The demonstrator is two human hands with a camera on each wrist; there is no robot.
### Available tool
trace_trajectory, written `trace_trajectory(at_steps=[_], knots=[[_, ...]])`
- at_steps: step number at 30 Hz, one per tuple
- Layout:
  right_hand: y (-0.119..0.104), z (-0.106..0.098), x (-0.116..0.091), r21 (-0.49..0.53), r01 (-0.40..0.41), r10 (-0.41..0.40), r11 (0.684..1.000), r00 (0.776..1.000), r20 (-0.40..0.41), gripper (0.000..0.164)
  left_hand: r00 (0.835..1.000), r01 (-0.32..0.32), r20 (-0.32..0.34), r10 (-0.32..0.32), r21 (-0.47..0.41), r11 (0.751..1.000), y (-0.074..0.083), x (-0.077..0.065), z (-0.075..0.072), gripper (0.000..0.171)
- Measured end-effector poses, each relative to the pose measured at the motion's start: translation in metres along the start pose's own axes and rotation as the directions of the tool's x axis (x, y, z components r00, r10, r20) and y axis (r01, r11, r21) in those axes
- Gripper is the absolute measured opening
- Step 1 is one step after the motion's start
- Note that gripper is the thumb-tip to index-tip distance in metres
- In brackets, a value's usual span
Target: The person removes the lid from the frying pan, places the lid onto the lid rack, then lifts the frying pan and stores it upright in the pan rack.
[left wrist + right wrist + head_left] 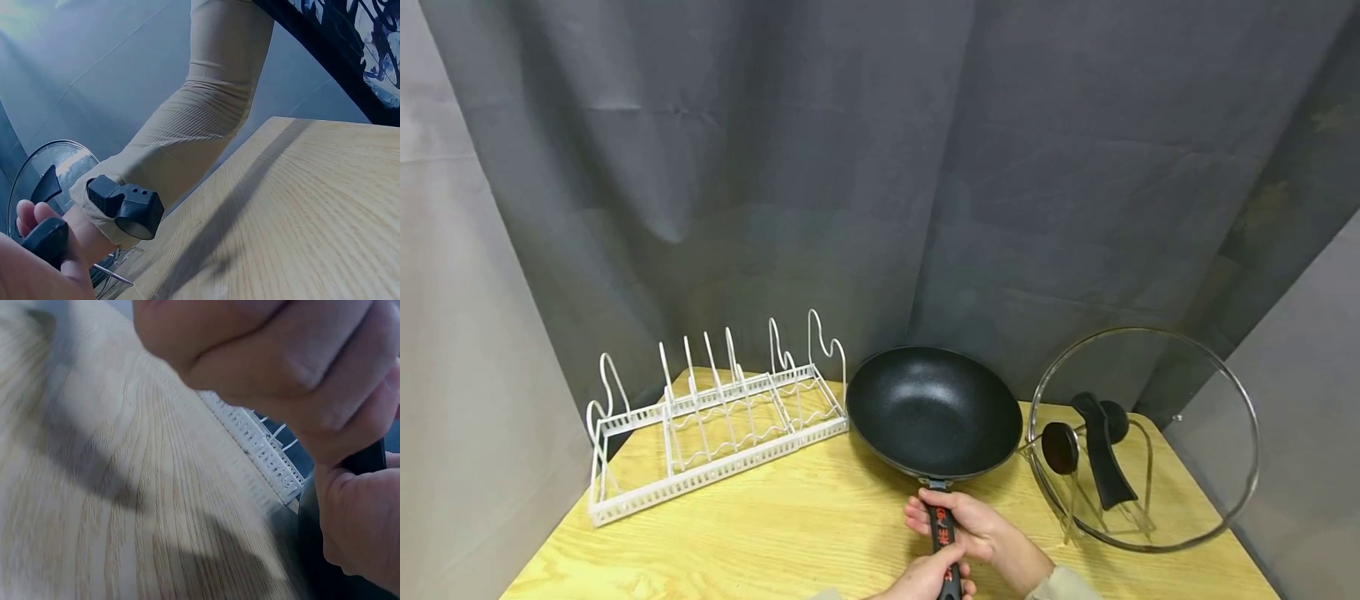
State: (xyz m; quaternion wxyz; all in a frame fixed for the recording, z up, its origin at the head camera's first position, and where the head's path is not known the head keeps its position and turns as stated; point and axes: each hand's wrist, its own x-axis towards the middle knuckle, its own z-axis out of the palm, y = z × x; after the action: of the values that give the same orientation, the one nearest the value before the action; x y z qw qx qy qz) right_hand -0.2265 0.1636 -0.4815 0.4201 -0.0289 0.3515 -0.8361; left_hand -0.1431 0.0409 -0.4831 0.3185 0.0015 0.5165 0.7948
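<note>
A black wok (934,412) stands toward the back of the wooden table in the head view, its long handle pointing at me. My right hand (973,523) holds that handle close to the pan, thumb on top and fingers reaching under to the far side. Nearer the front edge, my left hand (927,575) grips the handle's end, its thumb lying across it. The left wrist view shows the handle's end (53,242) inside the left hand's fingers. In the right wrist view, both hands and the pan's dark side (309,531) appear close up, with much of the handle hidden.
A white wire rack (722,475) with upright dividers stands left of the wok. To the right, a glass lid (1187,442) with a black grip (1101,454) leans upright in a wire stand with dark round ends. Grey curtains (850,167) hang behind the table (760,525).
</note>
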Motion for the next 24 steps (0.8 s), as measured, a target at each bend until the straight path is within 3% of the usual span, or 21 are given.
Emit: trace_trajectory(at_steps=[3, 10, 19, 24], knots=[[0.001, 0.003, 0.001, 0.044, -0.018, 0.016, 0.999, 0.999, 0.041, 0.033, 0.999, 0.008, -0.035, -0.008, 0.019, 1.000, 0.000, -0.002, -0.001, 0.029], [0.004, 0.004, 0.002, 0.086, -0.020, 0.020, 0.996, 1.000, 0.005, 0.033, 0.997, 0.079, -0.020, -0.081, -0.081, 0.994, 0.005, -0.004, 0.003, 0.029], [0.006, 0.003, 0.004, 0.117, -0.007, 0.010, 0.993, 1.000, -0.024, 0.028, 0.985, 0.002, -0.170, -0.009, -0.038, 0.999, 0.001, -0.001, 0.014, 0.029], [0.006, 0.002, 0.004, 0.129, 0.001, 0.003, 0.992, 0.999, -0.032, 0.030, 0.962, -0.059, -0.259, 0.089, 0.119, 0.991, -0.003, -0.002, 0.018, 0.027]])
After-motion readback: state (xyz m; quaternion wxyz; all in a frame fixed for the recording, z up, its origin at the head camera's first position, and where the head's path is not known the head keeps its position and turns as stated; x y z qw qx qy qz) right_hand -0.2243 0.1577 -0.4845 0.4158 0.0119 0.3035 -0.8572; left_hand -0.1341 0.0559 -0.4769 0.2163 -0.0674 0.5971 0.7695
